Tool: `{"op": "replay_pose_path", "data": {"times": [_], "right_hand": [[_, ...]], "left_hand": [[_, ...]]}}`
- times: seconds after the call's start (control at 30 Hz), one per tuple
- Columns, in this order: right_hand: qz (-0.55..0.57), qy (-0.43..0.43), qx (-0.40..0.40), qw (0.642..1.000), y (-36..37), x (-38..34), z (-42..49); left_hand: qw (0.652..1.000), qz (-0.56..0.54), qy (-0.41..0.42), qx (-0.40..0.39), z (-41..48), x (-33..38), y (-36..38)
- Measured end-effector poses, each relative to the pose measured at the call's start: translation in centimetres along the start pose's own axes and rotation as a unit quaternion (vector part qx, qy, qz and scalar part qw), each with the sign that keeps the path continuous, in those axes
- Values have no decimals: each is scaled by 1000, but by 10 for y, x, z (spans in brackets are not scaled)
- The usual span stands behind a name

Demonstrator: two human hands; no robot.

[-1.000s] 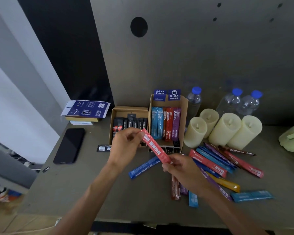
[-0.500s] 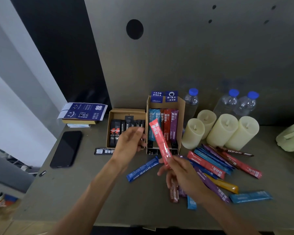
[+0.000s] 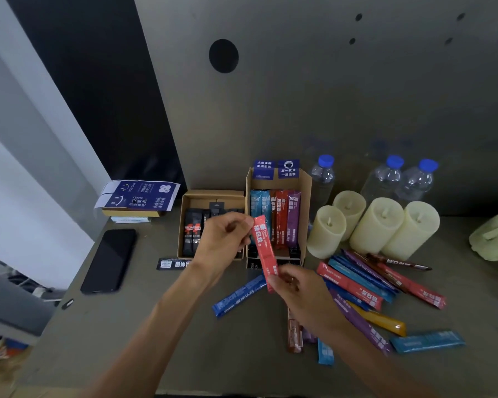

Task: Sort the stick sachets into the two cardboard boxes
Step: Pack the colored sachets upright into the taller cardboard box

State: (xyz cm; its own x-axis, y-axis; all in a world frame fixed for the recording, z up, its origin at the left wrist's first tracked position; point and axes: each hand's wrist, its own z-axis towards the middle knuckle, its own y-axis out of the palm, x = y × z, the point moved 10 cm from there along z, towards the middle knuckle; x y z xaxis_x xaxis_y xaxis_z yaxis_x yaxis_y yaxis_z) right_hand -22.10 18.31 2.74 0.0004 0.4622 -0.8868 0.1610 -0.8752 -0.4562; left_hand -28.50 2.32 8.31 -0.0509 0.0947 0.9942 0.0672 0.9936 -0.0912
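red stick sachet [image 3: 264, 248] is being held nearly upright before the right cardboard box [image 3: 306, 196]: top pinched by left hand [image 3: 223, 239], bottom by right hand [image 3: 296, 291]; clear tabletop [image 3: 156, 326] is lying leftward.

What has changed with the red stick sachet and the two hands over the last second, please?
The red stick sachet swung from a slant to nearly upright in front of the taller cardboard box. The left hand let go of its top end midway, then pinched it again; the right hand kept the bottom end. The loose sachets on the table stayed put.
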Motion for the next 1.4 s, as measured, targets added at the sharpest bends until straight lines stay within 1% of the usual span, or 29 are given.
{"op": "replay_pose_path", "data": {"times": [0.1,0.13,0.2,0.27,0.37,0.5,0.63,0.73,0.87,0.93,1.2,1.4], "right_hand": [[-17,-17,23,999,-2,-8,16],[-10,-14,42,999,-6,-8,24],[-17,-1,71,997,-14,-5,43],[-42,20,70,997,-14,1,66],[-105,55,61,991,-7,17,98],[-132,94,54,985,9,35,124],[-128,93,59,986,21,36,136],[-141,87,77,983,19,31,141],[-148,39,107,982,15,12,142],[-150,31,119,981,12,8,141],[-142,34,136,980,9,10,141],[-145,52,124,980,14,19,141]], "left_hand": [[1000,9,15,22,3,4,-2],[998,35,29,43,5,6,-6],[986,125,61,89,10,11,-14],[973,188,59,117,16,7,-19],[967,229,36,102,28,-4,-18],[962,259,57,65,34,-5,-12],[964,252,57,65,34,-7,-14],[966,243,60,63,36,-8,-14],[967,242,60,59,37,-8,-15],[966,244,61,57,37,-8,-15],[965,248,64,53,37,-8,-16],[968,238,63,49,34,-11,-17]]}}
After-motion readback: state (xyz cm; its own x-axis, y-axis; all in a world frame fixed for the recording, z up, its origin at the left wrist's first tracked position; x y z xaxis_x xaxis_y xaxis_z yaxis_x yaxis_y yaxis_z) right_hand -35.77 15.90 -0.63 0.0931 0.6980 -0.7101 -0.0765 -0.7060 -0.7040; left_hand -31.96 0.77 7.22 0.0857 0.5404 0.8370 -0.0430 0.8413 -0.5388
